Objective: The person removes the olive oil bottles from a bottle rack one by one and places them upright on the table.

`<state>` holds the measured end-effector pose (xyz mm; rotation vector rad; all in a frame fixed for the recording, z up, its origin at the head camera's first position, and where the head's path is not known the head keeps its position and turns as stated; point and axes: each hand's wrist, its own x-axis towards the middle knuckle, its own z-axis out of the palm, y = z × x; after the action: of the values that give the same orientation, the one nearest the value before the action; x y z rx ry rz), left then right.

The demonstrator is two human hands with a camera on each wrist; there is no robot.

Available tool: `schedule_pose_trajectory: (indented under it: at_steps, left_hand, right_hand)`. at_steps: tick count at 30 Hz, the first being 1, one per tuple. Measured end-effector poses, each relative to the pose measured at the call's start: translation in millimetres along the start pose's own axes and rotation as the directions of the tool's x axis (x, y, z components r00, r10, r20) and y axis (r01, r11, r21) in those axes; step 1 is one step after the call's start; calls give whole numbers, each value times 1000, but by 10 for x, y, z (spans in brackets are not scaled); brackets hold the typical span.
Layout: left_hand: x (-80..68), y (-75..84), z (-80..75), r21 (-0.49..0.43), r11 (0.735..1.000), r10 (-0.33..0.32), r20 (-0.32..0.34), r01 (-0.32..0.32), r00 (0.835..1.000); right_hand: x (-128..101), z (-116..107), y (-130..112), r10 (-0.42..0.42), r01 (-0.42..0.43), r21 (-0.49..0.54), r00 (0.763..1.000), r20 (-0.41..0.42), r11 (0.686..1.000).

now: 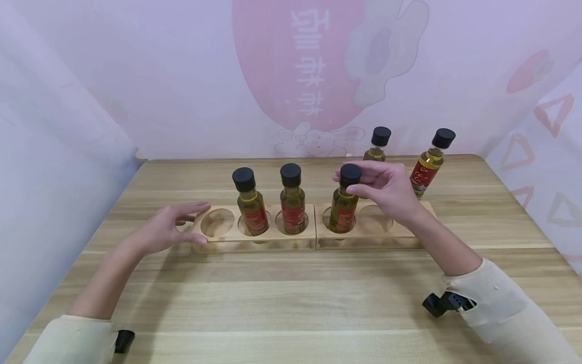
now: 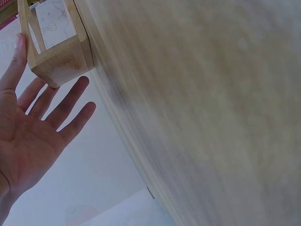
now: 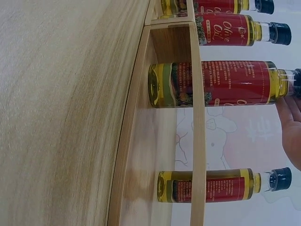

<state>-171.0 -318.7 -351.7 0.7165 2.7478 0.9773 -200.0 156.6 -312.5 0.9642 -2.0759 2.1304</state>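
Note:
Two wooden racks with round holes stand end to end, the left rack [image 1: 254, 237] and the right rack [image 1: 364, 236]. The left rack holds two oil bottles [image 1: 250, 205] [image 1: 292, 202] with black caps and red labels; its leftmost hole is empty. My right hand [image 1: 347, 183] pinches the black cap of a third bottle [image 1: 343, 210] that sits in the right rack's left hole. In the right wrist view that bottle [image 3: 216, 84] lies across the middle, with fingertips [image 3: 291, 117] at its cap. My left hand [image 1: 168, 227] is open, its fingers against the left rack's end [image 2: 59, 63].
Two more oil bottles [image 1: 378, 144] [image 1: 431, 163] stand on the wooden table [image 1: 291, 303] behind the right rack. The hole [image 1: 375, 220] beside the held bottle is empty. A printed pale backdrop closes the table's far and side edges.

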Motion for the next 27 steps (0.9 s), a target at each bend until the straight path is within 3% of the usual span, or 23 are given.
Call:
schedule_pose_trajectory:
  at_steps: [27]
  left_hand:
    - [-2, 3, 1, 9, 1000, -8, -3, 8, 1000]
  right_hand:
    - [3, 17, -63, -10, 10, 1, 1000, -27, 1000]
